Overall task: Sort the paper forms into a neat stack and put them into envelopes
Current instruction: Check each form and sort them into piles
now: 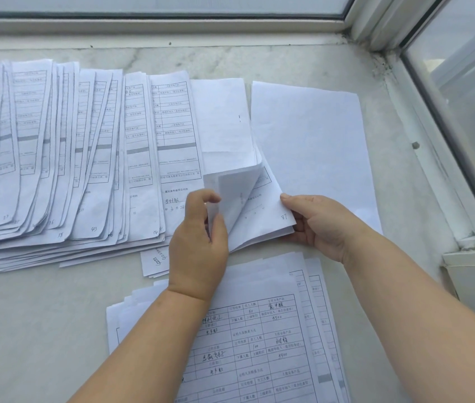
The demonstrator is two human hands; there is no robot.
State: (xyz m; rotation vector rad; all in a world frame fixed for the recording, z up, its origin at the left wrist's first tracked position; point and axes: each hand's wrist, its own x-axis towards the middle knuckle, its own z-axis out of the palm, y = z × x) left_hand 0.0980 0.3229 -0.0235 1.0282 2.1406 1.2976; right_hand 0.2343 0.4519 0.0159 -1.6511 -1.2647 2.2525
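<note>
Left hand (198,242) is pinching curled sheet corners; right hand (315,222) is gripping the small stack (259,207) by its lower edge. Paper: light, floppy, slippery; probably best gripped at edges, both sides.

White printed forms (64,146) lie fanned, overlapping, beside a loose stack (259,338).

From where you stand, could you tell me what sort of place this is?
Probably an office or a home. Printed forms are fanned across a marble window sill, in a corner of window frames; both hands leaf through a sheaf of forms.
</note>
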